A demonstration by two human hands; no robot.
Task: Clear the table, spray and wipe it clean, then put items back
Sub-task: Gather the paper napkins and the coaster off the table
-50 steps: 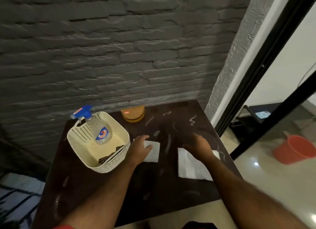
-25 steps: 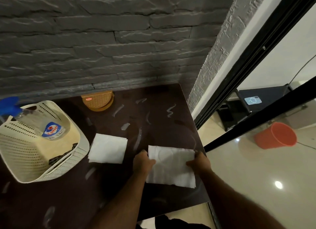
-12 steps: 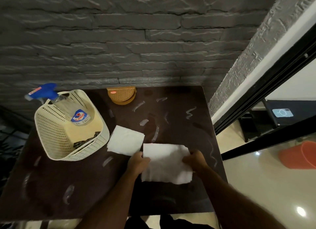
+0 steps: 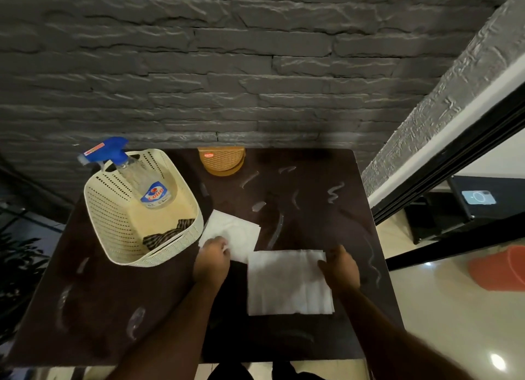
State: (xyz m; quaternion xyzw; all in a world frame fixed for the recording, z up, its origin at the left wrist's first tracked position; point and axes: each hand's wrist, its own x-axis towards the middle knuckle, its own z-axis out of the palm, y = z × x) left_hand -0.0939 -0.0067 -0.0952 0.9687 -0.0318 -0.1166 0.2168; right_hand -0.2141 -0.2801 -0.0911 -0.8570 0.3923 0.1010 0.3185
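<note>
Head view, dark table [image 4: 312, 181] set against grey brick wall [image 4: 227, 67].

Left hand [image 4: 211, 259]: resting on near corner of smaller white tissue [image 4: 230, 233], fingers curled down onto it; true pinch or mere press, cannot tell. Tissue flat on table, extending away from that hand toward the wall.

Right hand [image 4: 339, 266]: at right edge of larger white tissue [image 4: 288, 281], fingertips curled on the upper right corner; appears to pinch the edge, thumb hidden. Larger tissue flat between the two hands, nearer the right; its far left corner overlapping the smaller tissue.

Left of left hand, just beside smaller tissue: cream perforated basket [image 4: 113, 209]. Inside: spray bottle [image 4: 142, 181] leaning on far rim, blue trigger head poking over; dark striped cloth [image 4: 167, 235] at near end.

Beyond both hands, at wall edge: orange-brown woven coasters [image 4: 221, 161]. Pale streaks on tabletop ahead of right hand.
</note>
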